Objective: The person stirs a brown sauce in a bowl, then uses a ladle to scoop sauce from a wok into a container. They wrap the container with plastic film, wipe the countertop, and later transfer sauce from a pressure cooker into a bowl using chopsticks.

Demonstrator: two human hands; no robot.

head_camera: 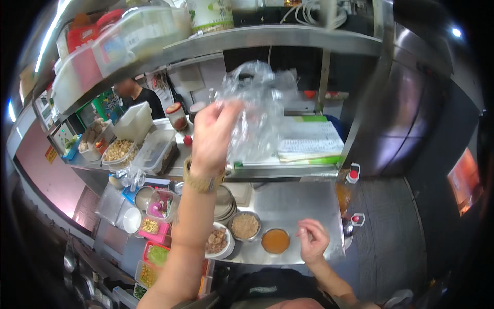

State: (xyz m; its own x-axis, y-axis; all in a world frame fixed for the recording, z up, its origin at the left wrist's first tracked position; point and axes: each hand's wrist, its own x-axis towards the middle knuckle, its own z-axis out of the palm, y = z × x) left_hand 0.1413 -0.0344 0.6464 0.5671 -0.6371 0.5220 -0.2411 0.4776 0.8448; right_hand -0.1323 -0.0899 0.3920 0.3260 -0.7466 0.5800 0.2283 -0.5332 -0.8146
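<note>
My left hand (214,133), with a tan-strapped watch at its wrist, is raised to the shelf ledge. Its fingers pinch a crumpled clear plastic bag (256,112), which hangs blurred beside them. Lower right, my right hand (314,239) hovers by the steel worktop (293,201), its fingers loosely curled with nothing visible in them. Just left of it stands a round bowl of orange-brown liquid (275,241). A bowl of brown minced food (244,226) and a white tub of meat pieces (217,240) sit farther left.
Tubs of chopped food (148,274) line the left counter. On the ledge stand a clear plastic container (156,148), a red-lidded jar (176,116) and a paper pad with writing (310,141). A steel shelf (278,36) crosses overhead. Oil jugs (344,197) stand right. A person (144,98) is behind.
</note>
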